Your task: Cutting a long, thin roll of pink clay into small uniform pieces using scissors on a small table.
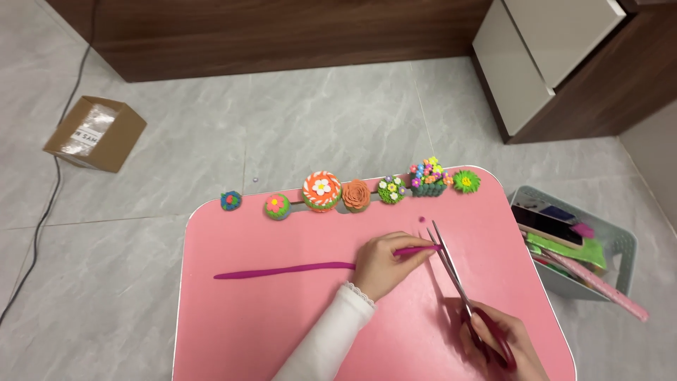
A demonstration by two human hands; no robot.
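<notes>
A long thin magenta clay rope [282, 271] lies across the pink table [233, 331]. My left hand [384, 264] pinches its right end, with the rope's tip sticking out past my fingers. My right hand [504, 342] grips red-handled scissors [451, 271], whose open blades reach up to that tip. A tiny magenta clay bit [422, 219] lies just beyond the blades.
Several small colourful clay flower models [322, 190] line the table's far edge. A grey basket [620, 247] with clay packs and tools stands on the floor at right. A cardboard box [95, 132] and a cable lie on the floor at left; wooden cabinets stand behind.
</notes>
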